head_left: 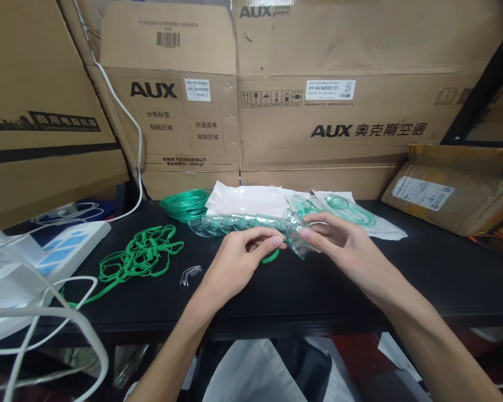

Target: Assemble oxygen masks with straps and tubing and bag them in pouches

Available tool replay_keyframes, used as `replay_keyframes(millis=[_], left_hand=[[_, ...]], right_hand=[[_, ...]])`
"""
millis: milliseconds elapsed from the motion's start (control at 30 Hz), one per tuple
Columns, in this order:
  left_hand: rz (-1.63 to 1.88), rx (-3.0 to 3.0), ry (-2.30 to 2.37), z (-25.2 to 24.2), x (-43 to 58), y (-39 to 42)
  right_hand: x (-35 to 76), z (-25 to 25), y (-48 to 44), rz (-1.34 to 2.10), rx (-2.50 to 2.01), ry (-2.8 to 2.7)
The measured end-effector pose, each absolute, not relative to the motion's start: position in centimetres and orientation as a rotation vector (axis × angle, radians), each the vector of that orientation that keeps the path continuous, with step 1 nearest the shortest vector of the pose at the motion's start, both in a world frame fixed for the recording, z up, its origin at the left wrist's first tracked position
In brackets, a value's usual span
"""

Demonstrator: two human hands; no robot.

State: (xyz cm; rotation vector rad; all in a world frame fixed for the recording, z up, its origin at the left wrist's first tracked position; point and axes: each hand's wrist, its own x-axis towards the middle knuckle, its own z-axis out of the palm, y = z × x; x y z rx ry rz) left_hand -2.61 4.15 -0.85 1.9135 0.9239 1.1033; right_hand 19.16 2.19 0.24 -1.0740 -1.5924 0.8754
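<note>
My right hand is closed on the rim of a clear, greenish oxygen mask, held tilted above the black table. Close to the mask's left edge, the thumb and fingers of my left hand pinch a green elastic strap, whose loop hangs below them. Behind my left hand lies a row of nested clear masks. A tangle of green elastic straps is spread to the left. Some small thin metal strips lie between the tangle and my left forearm.
At the back sit a coil of green tubing, a white package and clear bags with tubing. A power strip with white cables stands left. A taped carton is at right; tall cardboard walls the back.
</note>
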Motion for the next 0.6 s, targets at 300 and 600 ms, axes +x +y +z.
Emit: replay_keyframes(millis=[300, 600], left_hand=[[1.112, 1.901, 0.886, -0.82, -2.41, 4.09], [1.084, 1.838, 0.852, -1.11, -2.62, 4.25]], right_hand=[[18.98, 0.15, 2.42, 0.817, -1.074, -1.597], [18.75, -0.06, 2.37, 0.861, -1.063, -1.617]])
